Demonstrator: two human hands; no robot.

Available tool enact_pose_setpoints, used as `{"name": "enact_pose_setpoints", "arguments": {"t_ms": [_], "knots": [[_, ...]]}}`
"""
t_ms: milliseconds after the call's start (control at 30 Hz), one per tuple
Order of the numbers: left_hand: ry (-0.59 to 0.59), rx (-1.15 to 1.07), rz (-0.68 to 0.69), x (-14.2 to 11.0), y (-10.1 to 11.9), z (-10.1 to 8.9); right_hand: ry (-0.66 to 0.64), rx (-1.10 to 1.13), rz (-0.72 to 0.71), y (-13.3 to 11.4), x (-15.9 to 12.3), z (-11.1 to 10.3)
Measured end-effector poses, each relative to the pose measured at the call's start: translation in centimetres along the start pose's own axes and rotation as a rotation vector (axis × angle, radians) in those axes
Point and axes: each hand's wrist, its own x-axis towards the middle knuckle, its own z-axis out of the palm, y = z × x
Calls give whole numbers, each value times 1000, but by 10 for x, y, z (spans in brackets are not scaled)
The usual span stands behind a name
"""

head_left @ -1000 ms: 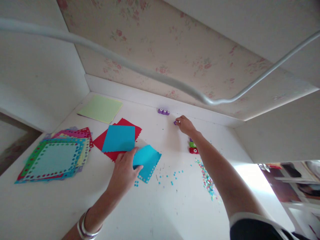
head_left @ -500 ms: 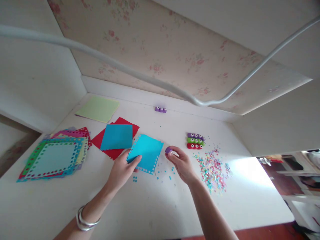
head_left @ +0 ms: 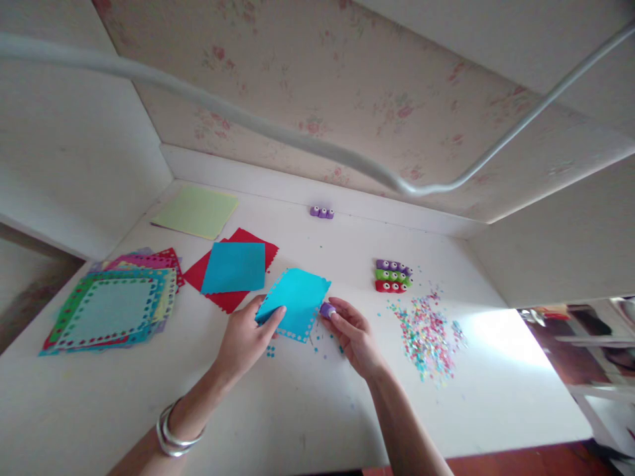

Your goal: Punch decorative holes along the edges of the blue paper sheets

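My left hand (head_left: pixel 251 334) grips a blue sheet of paper (head_left: pixel 296 305) by its lower left corner, thumb on top. Small shapes are punched along the sheet's left, lower and right edges. A small purple craft punch (head_left: pixel 327 310) with a white button is pinched between the thumb and fingers of my right hand (head_left: pixel 354 334), right at the sheet's right edge. Whether the paper sits in the punch's slot I cannot tell. Below the sheet, little blue cut-outs (head_left: pixel 270 352) lie scattered on the white table (head_left: pixel 297 416).
Blue paper (head_left: pixel 235 266) lies on red sheets (head_left: pixel 241 236) left of my hands. Punched sheets (head_left: pixel 109 311) are piled far left, with pale green paper (head_left: pixel 196 211) behind. Several punches (head_left: pixel 393 275) stand in rows at right, near colourful confetti (head_left: pixel 429 334); three purple punches (head_left: pixel 322 212) stand by the wall.
My right hand has brought the purple punch left against the sheet's right edge and turned it, so its button now faces differently. My left hand still holds the sheet. The view has shifted slightly.
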Motion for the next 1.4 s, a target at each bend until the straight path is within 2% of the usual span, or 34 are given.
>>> {"name": "enact_pose_setpoints", "arguments": {"t_ms": [467,733,967,1200,1300,1400], "knots": [[6,80,88,-1,-6,2,-10,-50,3,1,2,1],[-39,91,109,-2,-4,2,2,-75,1,2,2,1],[-86,59,46,-1,-5,2,-6,-56,17,2,1,1],[-138,113,11,4,-3,-1,-22,-95,123,-7,3,3],[-166,96,-4,6,-6,-2,-8,-173,131,-8,4,2],[-214,89,-55,6,-9,-1,20,-400,58,-7,1,3]]}}
